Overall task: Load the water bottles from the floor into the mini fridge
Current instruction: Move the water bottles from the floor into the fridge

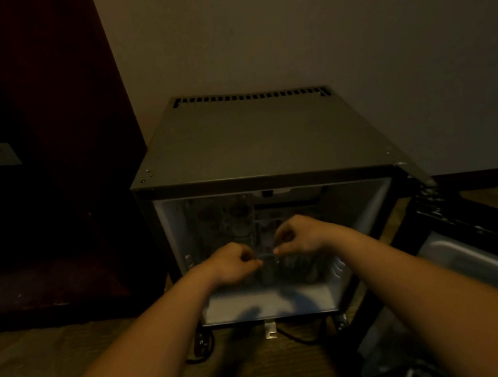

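The mini fridge (253, 142) stands open on the floor against the wall, lit white inside. Both my hands reach into its lower part. My left hand (236, 260) and my right hand (302, 235) have their fingers pinched shut, close together, on the top end of a clear ribbed water bottle (299, 266) that rests on the fridge floor (269, 302). The dim light hides exactly which part they grip. More clear bottles (239, 219) stand upright at the back left of the fridge.
The fridge door (479, 253) is swung wide open to the right, low over the carpet. A dark wooden cabinet (45, 188) stands at the left. A black power cord (201, 347) lies under the fridge's front edge.
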